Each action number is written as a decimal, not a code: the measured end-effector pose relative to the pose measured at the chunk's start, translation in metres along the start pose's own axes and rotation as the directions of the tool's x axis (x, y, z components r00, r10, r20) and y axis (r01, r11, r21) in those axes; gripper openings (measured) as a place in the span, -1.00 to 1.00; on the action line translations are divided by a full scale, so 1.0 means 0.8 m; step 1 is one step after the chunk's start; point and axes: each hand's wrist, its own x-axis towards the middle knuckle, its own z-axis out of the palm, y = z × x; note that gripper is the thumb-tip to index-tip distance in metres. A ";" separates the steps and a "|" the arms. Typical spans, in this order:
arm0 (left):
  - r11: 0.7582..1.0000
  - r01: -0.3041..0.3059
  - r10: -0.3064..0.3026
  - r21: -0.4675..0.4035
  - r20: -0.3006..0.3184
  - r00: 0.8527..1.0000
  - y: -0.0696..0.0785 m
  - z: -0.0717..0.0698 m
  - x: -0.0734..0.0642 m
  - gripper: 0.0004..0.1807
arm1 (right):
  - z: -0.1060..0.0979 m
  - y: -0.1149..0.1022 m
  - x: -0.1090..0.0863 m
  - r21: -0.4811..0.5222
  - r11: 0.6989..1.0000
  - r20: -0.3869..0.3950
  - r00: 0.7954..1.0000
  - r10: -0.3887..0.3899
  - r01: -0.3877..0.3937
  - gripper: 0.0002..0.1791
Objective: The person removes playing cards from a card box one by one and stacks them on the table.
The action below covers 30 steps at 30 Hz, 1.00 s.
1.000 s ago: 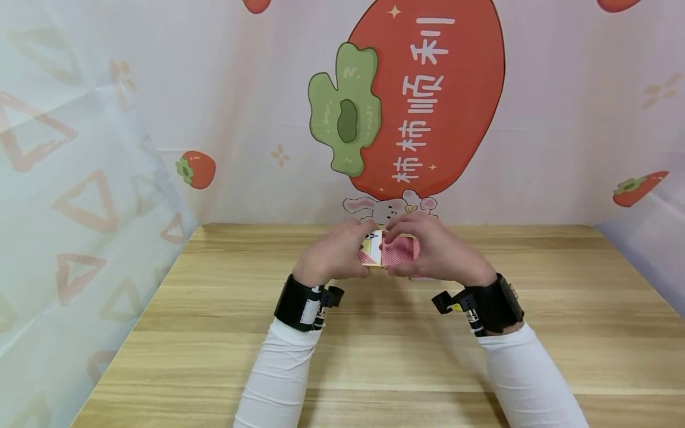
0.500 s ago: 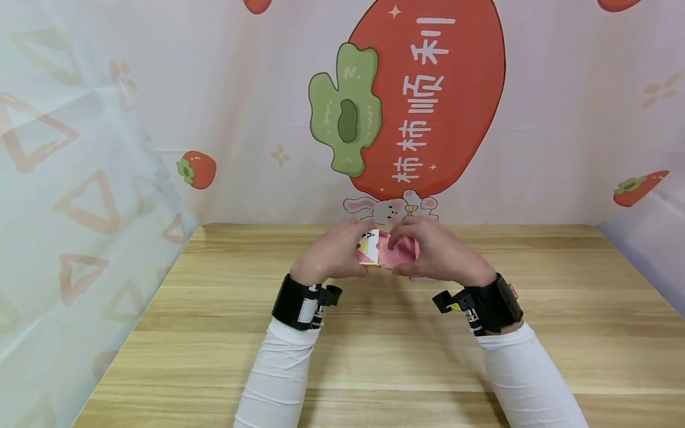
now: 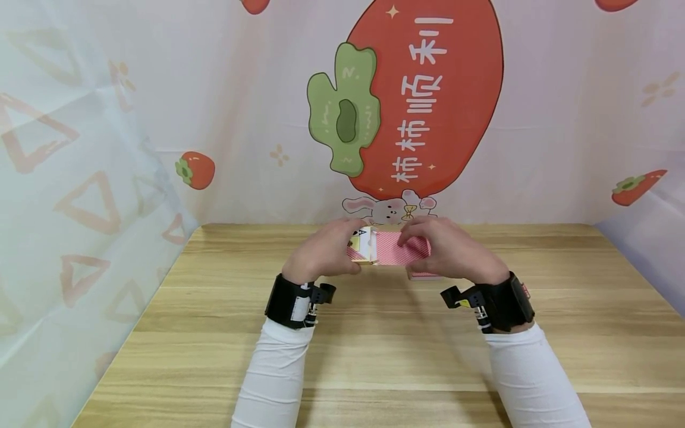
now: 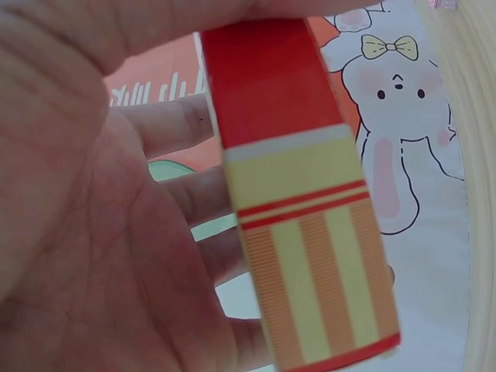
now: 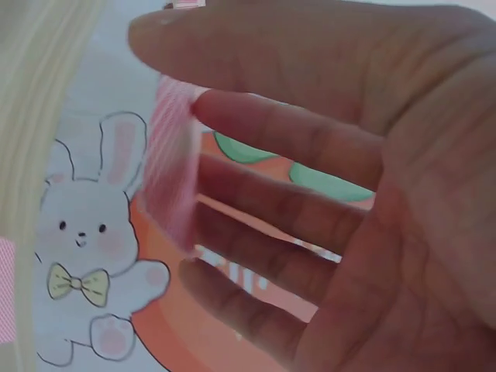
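Note:
My left hand (image 3: 324, 248) holds a playing card box (image 3: 364, 245), its side striped orange and cream below a red end in the left wrist view. Thumb below and fingers behind, it grips the box (image 4: 306, 194) above the table. From the box's right end extends a pink-patterned playing card (image 3: 389, 248), pinched at its far end by my right hand (image 3: 452, 251). In the right wrist view that card (image 5: 172, 167) is blurred, between thumb and fingertips; whether it is one card or several, I cannot tell. Beneath my right hand lies a pink-backed stack of cards (image 3: 425, 276), partly covered.
A wooden table (image 3: 385, 356) stretches beneath both arms. Behind its far edge hangs a pale cloth backdrop (image 3: 257, 119) with a big red persimmon and a cartoon rabbit. A black camera strap (image 3: 289, 303) sits on each wrist.
My hands have drawn apart, the left going left with the box and the right going right with the card. More of the card shows outside the box, and it lies flatter.

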 end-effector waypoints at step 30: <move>0.991 0.006 -0.016 -0.132 -0.076 0.997 -0.006 -0.002 -0.005 -0.16 | -0.009 0.026 -0.009 0.158 0.895 -0.192 0.876 0.443 -0.418 -0.51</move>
